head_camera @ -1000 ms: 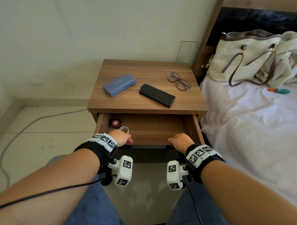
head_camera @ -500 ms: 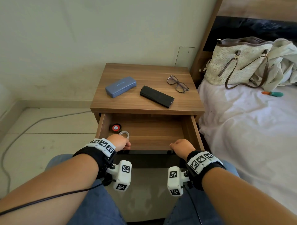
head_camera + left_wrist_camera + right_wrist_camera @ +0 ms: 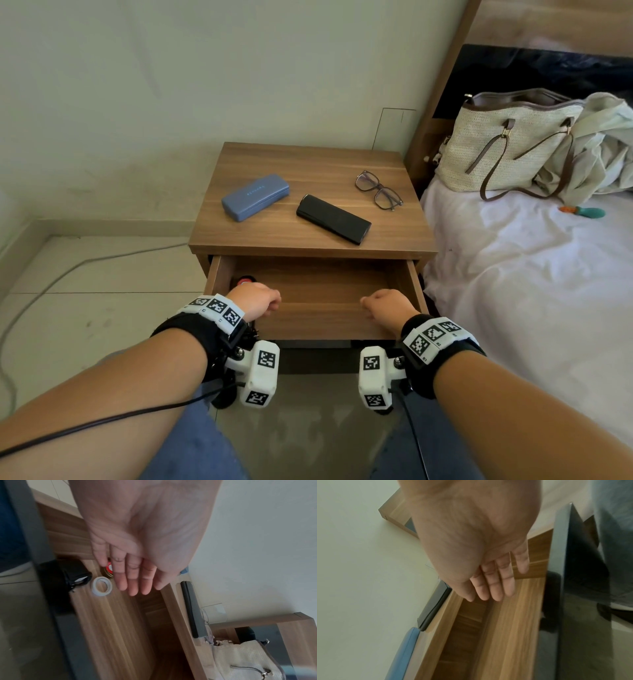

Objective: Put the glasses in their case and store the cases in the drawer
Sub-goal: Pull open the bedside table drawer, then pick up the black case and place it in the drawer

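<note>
Both hands hover over the open drawer [image 3: 318,323] at lower centre, left hand [image 3: 255,303] and right hand [image 3: 388,306], each grip spread and holding nothing. Next, I'd reach for the glasses [image 3: 378,189] on the counter [image 3: 308,236], upper right, beside the black case [image 3: 334,219] and blue case [image 3: 255,197]. Only the left wrist view shows the white ring [image 3: 102,586] inside.

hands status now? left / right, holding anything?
Left hand: open, fingers straight, holding nothing.
Right hand: open, fingers straight, holding nothing.

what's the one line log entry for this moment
drawer: open | left hand, right hand: over drawer front, empty | glasses, blue case, black case: on nightstand
</note>
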Available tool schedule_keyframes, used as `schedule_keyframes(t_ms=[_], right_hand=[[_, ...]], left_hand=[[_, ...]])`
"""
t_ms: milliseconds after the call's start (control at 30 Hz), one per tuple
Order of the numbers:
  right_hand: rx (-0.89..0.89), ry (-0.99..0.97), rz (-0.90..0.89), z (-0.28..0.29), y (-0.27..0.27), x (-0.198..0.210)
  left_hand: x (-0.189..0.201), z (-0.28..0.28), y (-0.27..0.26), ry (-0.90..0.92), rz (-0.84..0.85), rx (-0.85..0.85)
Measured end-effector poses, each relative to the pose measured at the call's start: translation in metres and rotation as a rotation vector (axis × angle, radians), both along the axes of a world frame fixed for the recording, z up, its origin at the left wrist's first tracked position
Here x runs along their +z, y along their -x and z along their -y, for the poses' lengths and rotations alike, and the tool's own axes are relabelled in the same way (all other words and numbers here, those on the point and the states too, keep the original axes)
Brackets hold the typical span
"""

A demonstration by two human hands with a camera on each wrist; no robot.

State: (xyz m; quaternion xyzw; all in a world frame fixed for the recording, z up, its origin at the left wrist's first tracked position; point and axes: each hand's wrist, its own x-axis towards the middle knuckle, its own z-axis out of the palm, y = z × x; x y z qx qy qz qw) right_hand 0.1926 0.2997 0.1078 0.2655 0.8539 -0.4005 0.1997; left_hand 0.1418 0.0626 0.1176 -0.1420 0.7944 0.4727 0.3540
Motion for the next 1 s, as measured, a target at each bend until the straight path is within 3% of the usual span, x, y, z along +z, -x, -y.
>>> schedule_keyframes(t_ms=[133, 400, 567, 1000], right_hand=[[-0.123, 0.104, -0.106, -0.002, 0.025, 0.012], [-0.263, 0.154, -0.179, -0.013, 0.088, 0.03], [-0.346, 0.248, -0.148, -0.014, 0.122, 0.024], [-0.344, 0.172, -0.157, -0.009, 0.139, 0.014]], left_hand=[[0.013, -0.001, 0.026, 0.045, -0.214, -0.027], [0.035, -0.027, 0.094, 0.006, -0.336, 0.065], [0.039, -0.042, 0.129, 0.034, -0.38, 0.02], [0.018, -0.064, 0.164, 0.06, -0.341, -0.05]])
